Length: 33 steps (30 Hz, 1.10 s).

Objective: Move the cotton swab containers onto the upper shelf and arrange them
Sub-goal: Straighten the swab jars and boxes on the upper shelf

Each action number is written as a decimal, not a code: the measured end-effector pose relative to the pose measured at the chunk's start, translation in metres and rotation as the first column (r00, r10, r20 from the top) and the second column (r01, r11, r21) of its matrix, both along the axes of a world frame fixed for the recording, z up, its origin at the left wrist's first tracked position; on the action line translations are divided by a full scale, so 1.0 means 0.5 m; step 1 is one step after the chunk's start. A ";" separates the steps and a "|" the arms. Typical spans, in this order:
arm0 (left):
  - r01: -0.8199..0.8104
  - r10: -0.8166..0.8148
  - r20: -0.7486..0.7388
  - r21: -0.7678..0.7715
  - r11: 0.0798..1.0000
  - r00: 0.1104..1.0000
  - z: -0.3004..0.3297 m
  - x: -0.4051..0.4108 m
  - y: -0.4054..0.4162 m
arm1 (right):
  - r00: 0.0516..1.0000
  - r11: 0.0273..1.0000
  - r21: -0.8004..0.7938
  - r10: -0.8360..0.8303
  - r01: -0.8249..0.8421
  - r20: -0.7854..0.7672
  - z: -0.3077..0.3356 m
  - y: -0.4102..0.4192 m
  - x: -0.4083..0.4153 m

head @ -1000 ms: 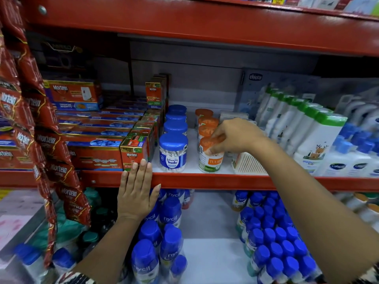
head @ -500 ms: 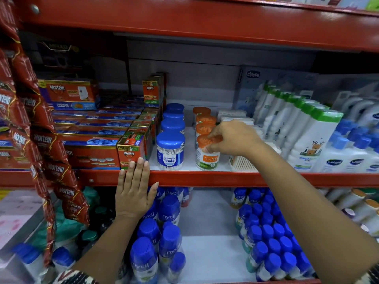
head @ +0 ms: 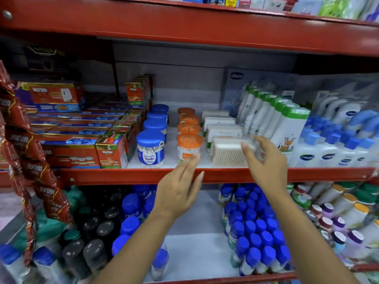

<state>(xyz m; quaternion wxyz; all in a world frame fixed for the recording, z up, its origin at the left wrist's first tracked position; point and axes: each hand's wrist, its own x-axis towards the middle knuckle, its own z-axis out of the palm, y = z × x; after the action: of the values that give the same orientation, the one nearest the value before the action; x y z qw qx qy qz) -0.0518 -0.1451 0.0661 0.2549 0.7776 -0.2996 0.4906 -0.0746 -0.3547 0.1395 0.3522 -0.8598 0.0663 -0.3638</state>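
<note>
hovering in front of the red shelf edge (head: 123,175), left hand (head: 180,191) has fingers spread and holds nothing, its fingertips just below the front orange-lid swab jar (head: 189,147). right hand (head: 266,169) is also spread and empty, its fingertips blurred at the right end of the front clear swab box (head: 229,152), contact unclear. the blue-lid swab jars (head: 150,147) stand in a row left of the left hand, orange jars and swab boxes line up behind their front ones, white green-cap bottles (head: 287,128) just right of the right hand.
</note>
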 end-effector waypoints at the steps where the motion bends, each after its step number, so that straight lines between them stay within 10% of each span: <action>1: 0.012 -0.014 -0.049 -0.024 1.000 0.999 0.022 -0.004 -0.028 | 1.000 1.000 -0.004 0.001 -0.001 -0.030 0.002 -0.010 0.003; 13: -0.060 -0.202 -0.635 -0.366 0.928 0.745 0.132 -0.002 -0.148 | 0.952 0.969 0.177 0.208 -0.170 -0.224 0.035 -0.067 0.023; 23: -0.092 -0.674 -0.518 -0.823 0.561 0.526 0.163 -0.054 -0.123 | 0.907 0.847 0.328 0.369 -0.419 0.206 0.010 -0.044 -0.080; 33: 0.067 -0.646 -0.534 -0.740 0.669 0.546 0.158 -0.068 -0.108 | 0.909 0.735 0.535 0.350 -0.415 0.225 0.016 -0.054 -0.057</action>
<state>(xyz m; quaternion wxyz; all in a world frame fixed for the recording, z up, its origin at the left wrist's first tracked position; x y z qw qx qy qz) -0.0856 -0.1989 0.1450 0.7072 0.6838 -0.1381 0.1151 -0.1029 -0.3819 0.1473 0.6639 -0.6876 -0.0253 -0.2929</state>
